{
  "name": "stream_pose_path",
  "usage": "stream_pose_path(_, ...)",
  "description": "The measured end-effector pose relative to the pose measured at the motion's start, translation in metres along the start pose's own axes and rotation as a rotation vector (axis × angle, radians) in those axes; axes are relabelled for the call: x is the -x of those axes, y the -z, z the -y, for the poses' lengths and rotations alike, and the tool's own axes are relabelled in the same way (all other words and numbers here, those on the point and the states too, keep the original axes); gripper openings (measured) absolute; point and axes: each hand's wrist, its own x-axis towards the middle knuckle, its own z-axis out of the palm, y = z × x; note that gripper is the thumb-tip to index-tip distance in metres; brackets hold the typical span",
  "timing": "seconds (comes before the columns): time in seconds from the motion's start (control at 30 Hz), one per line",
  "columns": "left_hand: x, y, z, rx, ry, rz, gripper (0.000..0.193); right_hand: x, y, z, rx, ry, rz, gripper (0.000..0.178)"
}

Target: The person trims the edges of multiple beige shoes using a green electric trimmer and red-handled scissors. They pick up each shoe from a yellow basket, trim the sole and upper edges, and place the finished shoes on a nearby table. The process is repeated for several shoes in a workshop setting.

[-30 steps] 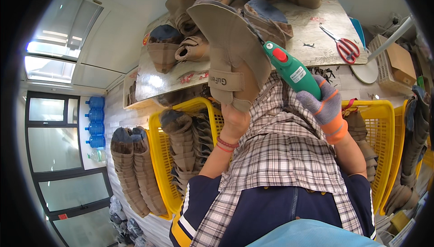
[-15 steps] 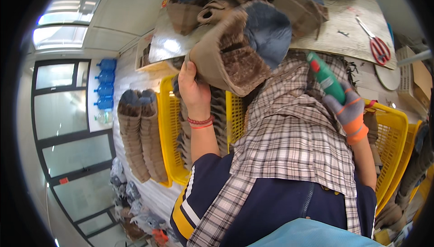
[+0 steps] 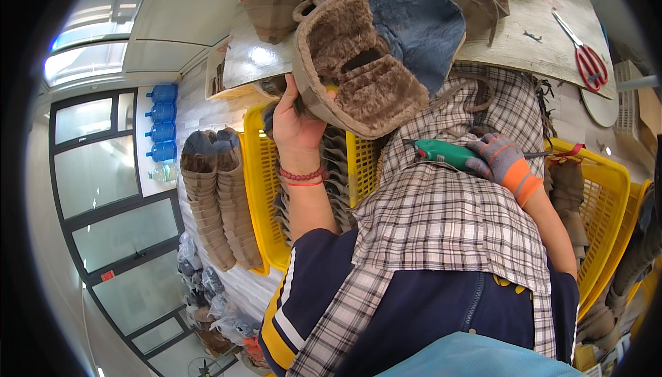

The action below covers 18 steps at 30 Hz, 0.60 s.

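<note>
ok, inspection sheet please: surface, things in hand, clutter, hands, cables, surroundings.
Surface: pale worktable, small dark scrap on it.
Things in hand: fur-lined shoe upper, open side showing; green handheld power tool over the plaid apron, contact unclear.
Clutter: red-handled scissors and more uppers on the worktable.
Hands: bare left hand grips the upper's left side; gloved right hand grips the tool.
Cables: dark cord behind the tool, far end not seen.
Surroundings: yellow baskets either side; blue water jugs, far left.

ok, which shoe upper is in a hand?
The fur-lined shoe upper gripped by the left hand, brown fur facing the camera; the other uppers on the table lie unheld.
</note>
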Motion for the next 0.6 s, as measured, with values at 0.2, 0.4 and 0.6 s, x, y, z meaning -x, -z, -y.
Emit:
stream_pose_path(0.2,-0.004,-0.007,0.010,-0.064,-0.019,0.144,0.026,0.009,0.014,-0.066,0.009,0.018,-0.549,0.017)
stream_pose_path(0.4,-0.003,-0.031,0.012,-0.163,-0.047,0.199,0.027,0.017,0.092,-0.235,0.388,-0.494,-0.937,0.028)
stream_pose_path(0.6,-0.008,-0.050,0.017,-0.168,-0.014,0.268,0.026,-0.008,0.098,-0.318,0.451,-0.679,-0.632,0.040)
